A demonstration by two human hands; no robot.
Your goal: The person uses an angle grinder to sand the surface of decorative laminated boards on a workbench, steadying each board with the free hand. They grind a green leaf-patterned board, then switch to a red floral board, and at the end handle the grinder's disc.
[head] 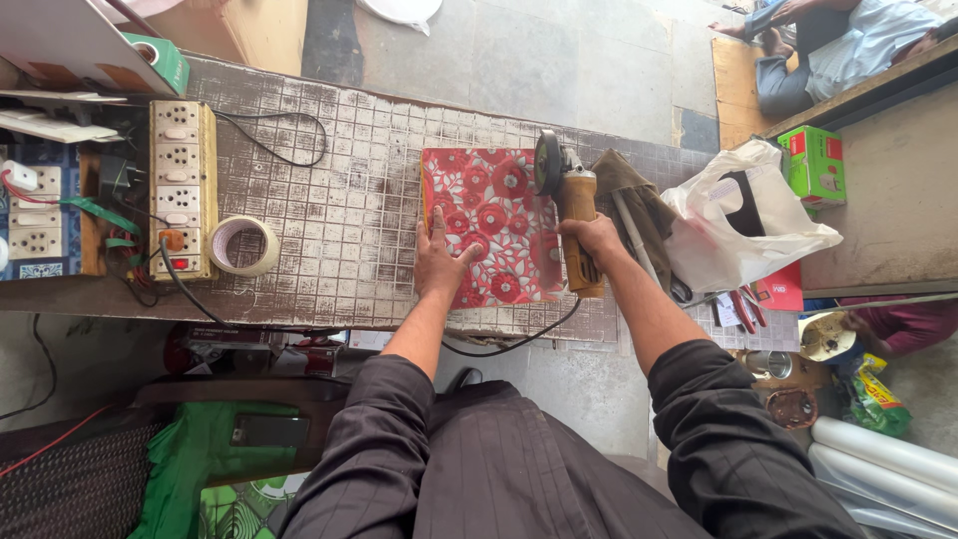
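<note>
The left hand [436, 262] lies flat and open on a red flowered tile [491, 226]; the right hand [591, 240] grips a grinder [571, 205]. A white bag [743, 225] holds something dark.

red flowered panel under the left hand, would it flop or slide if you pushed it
The red flowered panel lies dead flat with straight edges, so it probably stays stiff. Its glossy-looking face may be slippery, which may be why the left hand presses flat on it. The right hand grips an angle grinder at its edge, so it could shift.
</note>
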